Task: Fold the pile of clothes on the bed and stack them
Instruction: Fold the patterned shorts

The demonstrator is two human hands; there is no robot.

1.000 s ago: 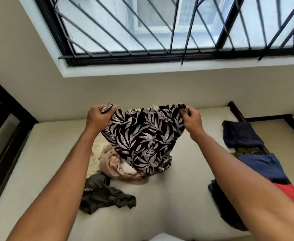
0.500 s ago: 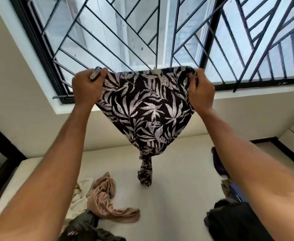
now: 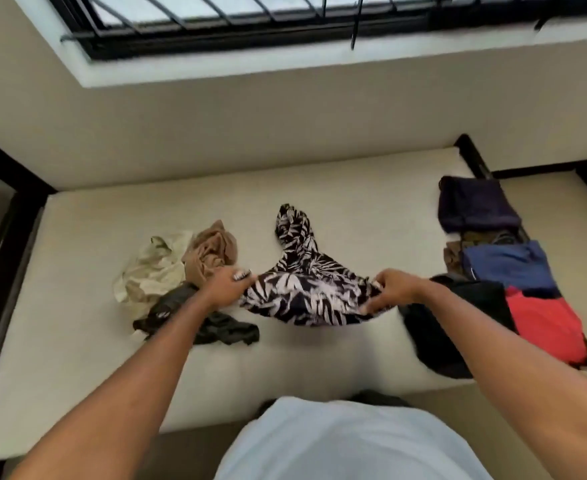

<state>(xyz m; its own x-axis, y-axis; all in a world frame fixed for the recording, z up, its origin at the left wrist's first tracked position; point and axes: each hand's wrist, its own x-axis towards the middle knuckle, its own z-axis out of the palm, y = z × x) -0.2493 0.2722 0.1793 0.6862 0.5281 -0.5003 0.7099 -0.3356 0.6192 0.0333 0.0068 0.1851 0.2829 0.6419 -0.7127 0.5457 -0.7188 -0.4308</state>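
My left hand (image 3: 224,285) grips one end of the leaf cloth (image 3: 306,292) with curled fingers, and my right hand (image 3: 394,289) pinches the other end, so the black and white cloth is pulled tight between them. Its far part lies on the bed (image 3: 320,368), out in the middle, pointing toward the wall. Just beside my left hand sits a messy pile: a cream cloth (image 3: 153,268), a tan cloth (image 3: 210,251) touching it, and a dark cloth (image 3: 226,329) in front. The dark cloth has a small white mark, but it is too blurry to read. My left arm covers part of that dark cloth. On the right side of the bed there is a row of clothes: a navy cloth (image 3: 472,206) farthest away, then a blue cloth (image 3: 507,265), then a red cloth (image 3: 541,323) nearest to me. A black cloth (image 3: 434,337) lies next to the red one, and my right arm hides part of it. Window bars (image 3: 216,15) run above the wall. My white shirt (image 3: 337,445) fills the bottom.
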